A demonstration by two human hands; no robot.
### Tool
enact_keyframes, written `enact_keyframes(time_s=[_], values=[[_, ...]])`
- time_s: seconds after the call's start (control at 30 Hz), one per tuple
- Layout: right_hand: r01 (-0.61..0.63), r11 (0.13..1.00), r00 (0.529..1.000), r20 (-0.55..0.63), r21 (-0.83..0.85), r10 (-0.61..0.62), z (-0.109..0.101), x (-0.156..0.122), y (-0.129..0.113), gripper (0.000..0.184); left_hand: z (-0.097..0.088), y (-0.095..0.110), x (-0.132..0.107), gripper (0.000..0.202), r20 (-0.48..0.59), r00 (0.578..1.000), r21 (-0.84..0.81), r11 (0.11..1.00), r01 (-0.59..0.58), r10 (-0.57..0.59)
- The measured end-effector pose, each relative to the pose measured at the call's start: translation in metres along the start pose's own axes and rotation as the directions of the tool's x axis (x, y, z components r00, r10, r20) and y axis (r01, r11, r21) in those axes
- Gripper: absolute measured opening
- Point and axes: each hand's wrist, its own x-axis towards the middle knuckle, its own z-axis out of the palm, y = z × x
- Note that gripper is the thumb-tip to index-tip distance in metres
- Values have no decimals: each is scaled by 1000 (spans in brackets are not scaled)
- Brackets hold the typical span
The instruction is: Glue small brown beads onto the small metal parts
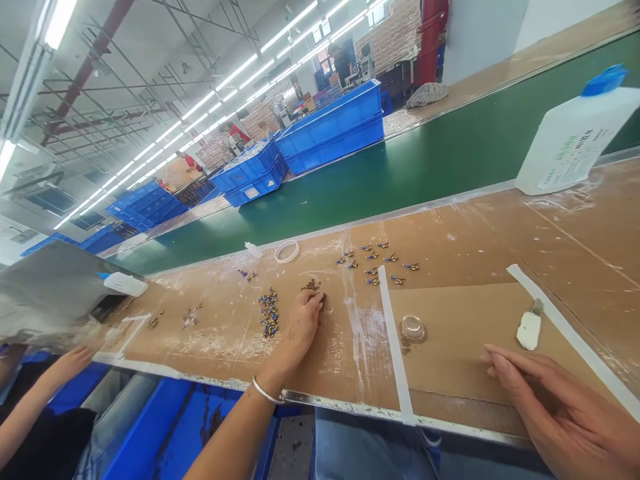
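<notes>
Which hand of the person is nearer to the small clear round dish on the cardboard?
The right hand. It rests flat on the cardboard, right of and below the dish. The left hand is farther left, beyond the white tape strip, its fingers at small brass parts.

Left hand [305, 319] reaches forward; right hand [555, 407] rests flat.

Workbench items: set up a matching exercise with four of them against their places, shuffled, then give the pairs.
Things:
1. tape ring
2. white jug
3. clear round dish
4. left hand

Places:
A. far right, at the belt's edge
B. just right of the white tape strip
C. fingertips at a small pile of parts
D. near the belt, left of the scattered parts

Pairs: 1-D, 2-A, 3-B, 4-C
</notes>
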Motion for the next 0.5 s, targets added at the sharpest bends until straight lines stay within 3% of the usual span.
enact_keyframes(time_s=[0.13, 0.33, 0.5], values=[[77, 997, 997, -15, 11, -77, -2, 3, -4, 22, -2, 24, -13, 27, 66, 995, -49, 996, -75, 78], [-8, 995, 1000, 11, 95, 7, -1, 0, -4, 20, -10, 53, -43, 26, 110, 977, -149, 975, -165, 182], [19, 998, 1000, 1, 63, -19, -1, 1, -3, 18, -24, 47, -57, 18, 64, 995, -275, 957, 86, -71]])
